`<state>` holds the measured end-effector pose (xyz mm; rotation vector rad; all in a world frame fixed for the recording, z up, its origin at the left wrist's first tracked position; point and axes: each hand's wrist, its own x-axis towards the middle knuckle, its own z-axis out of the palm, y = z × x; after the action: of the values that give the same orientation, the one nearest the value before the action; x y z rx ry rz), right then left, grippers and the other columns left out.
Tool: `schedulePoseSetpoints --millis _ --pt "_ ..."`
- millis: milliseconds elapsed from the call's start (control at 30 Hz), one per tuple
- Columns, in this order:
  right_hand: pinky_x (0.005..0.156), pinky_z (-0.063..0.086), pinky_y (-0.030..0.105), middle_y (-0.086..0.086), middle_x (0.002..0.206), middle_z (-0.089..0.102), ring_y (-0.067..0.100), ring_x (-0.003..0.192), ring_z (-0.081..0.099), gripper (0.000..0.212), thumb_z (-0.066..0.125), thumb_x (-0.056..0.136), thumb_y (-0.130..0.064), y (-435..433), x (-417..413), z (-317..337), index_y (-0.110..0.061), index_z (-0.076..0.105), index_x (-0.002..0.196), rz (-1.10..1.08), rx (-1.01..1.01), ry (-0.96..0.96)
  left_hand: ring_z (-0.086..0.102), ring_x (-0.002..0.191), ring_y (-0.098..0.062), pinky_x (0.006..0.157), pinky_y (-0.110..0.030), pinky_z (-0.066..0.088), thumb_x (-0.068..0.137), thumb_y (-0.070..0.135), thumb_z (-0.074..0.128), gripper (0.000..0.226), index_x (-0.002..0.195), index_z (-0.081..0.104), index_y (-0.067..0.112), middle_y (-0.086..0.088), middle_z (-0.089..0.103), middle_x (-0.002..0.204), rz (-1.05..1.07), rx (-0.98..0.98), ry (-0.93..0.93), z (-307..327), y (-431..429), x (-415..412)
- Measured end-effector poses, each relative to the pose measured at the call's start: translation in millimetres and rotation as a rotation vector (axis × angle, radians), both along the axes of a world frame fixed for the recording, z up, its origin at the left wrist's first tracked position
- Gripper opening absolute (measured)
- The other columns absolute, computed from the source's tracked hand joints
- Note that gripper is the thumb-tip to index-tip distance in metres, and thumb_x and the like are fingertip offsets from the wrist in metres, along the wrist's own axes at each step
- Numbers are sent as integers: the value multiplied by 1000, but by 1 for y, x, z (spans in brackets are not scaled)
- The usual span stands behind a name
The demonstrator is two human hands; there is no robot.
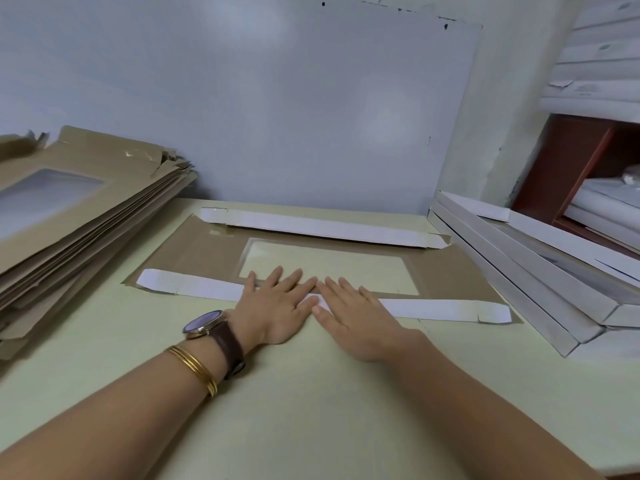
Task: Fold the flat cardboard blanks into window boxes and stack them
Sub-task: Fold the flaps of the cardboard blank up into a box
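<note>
Your open left hand [277,303] and open right hand [353,317] are pressing the white flap [436,310] flat on the brown cardboard blank [194,251] — creasing it.

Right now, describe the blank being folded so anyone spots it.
On the green table, between the brown pile at left and white boxes at right, lies one blank. Only it has left hand and right hand pressing its white flap.

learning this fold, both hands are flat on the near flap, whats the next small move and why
Probably slide both hands outward along the near flap to sharpen its crease: the left hand and right hand press only its middle, and its left end looks slightly lifted off the blank.
</note>
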<state>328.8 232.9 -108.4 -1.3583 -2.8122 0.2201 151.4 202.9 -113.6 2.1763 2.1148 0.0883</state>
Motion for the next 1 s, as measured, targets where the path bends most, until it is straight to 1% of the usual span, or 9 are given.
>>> schedulePoseSetpoints --millis 100,200,367,500,600,700,833,900,1000 --pt "120 -6 32 -10 163 -5 8 149 -9 64 14 101 -55 9 22 3 -25 1 156 -25 -37 -7 -6 149 -19 119 -42 -4 97 59 7 57 151 0 42 9 -3 162 22 5 -12 1 -2 -16" --pt "120 -5 30 -10 163 -6 8 149 -9 64 15 101 -55 21 56 4 -25 1 156 -97 -62 -3 -3 149 -19 119 -37 -1 98 58 7 59 153 1 38 6 -1 162 65 26 18 0 -7 -38" --pt "118 2 29 -10 163 -1 7 149 -4 59 17 102 -52 36 112 8 -28 6 155 -227 -48 -13 0 149 -20 119 -37 2 97 59 6 61 153 3 37 6 1 162 152 20 47 1 -16 -76" --pt "118 8 34 -9 163 4 10 150 -3 55 16 103 -49 42 140 11 -31 12 155 -284 -57 -19 1 149 -19 119 -37 4 97 59 6 61 153 3 37 4 4 162 205 10 50 2 -23 -101" --pt "120 5 33 -9 163 0 10 149 -6 55 16 102 -50 45 156 13 -33 10 155 -320 -88 -13 -3 149 -17 120 -36 2 97 59 8 62 153 2 35 4 0 162 254 -17 29 2 -28 -122" --pt "122 4 36 -11 162 -3 8 149 -9 57 19 101 -53 47 168 14 -35 7 154 -338 -121 10 -6 149 -14 121 -37 2 97 57 9 63 154 2 30 3 -1 162 248 -47 12 1 -27 -138" --pt "121 3 33 -14 162 -2 6 148 -9 59 21 100 -55 49 172 13 -36 8 154 -338 -129 23 -6 149 -13 121 -35 1 100 52 11 61 154 2 25 2 -1 162 250 -37 -3 -1 -23 -143" --pt "121 5 34 -15 162 -1 6 148 -9 58 20 100 -56 49 172 12 -38 8 154 -345 -121 28 -4 149 -13 121 -35 2 100 51 10 60 154 2 27 4 0 162 267 -22 14 -2 -23 -143" --pt "121 6 36 -14 162 0 6 148 -7 58 19 99 -57 49 170 10 -39 9 153 -364 -101 23 -1 149 -16 120 -40 1 99 53 8 58 154 6 32 6 5 162 317 17 61 -1 -22 -139"
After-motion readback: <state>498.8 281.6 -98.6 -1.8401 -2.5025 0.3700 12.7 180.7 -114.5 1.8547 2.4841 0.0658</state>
